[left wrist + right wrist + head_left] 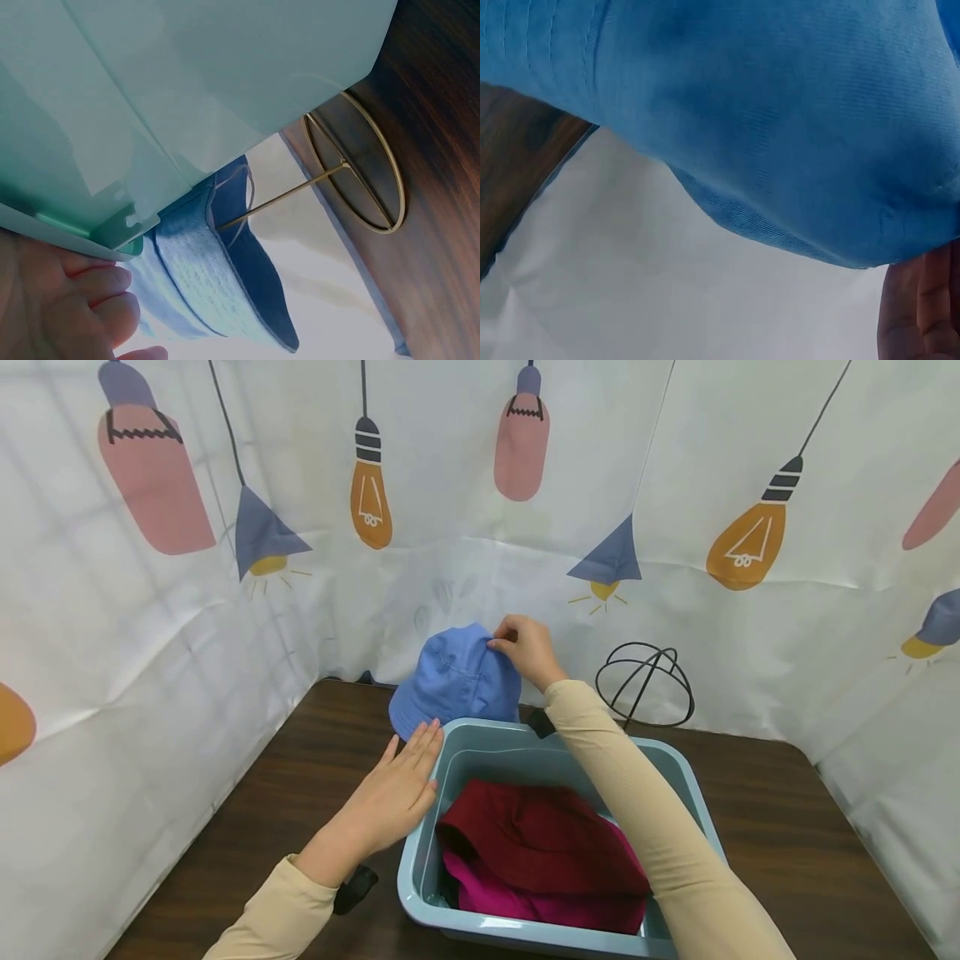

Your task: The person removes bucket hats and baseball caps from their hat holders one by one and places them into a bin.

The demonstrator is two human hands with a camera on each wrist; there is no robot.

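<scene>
At the back, beyond the bin, a blue bucket hat [448, 681] sits on a thin metal stand whose round base [398, 176] shows in the left wrist view. My right hand [528, 647] pinches the top of its crown between thumb and fingers. In the right wrist view the hat [780, 127] fills most of the picture. My left hand [393, 797] has its fingers straight against the left rim of the light blue plastic bin [422, 912]. Inside the bin lies a dark red hat [547, 839], over a magenta cloth piece [502, 902].
A dark wire stand [647, 687] with a rounded wire top rises behind the bin's right side. The bin rests on a dark wooden table [795, 827]. White fabric printed with lamps [465, 577] hangs around the back and sides.
</scene>
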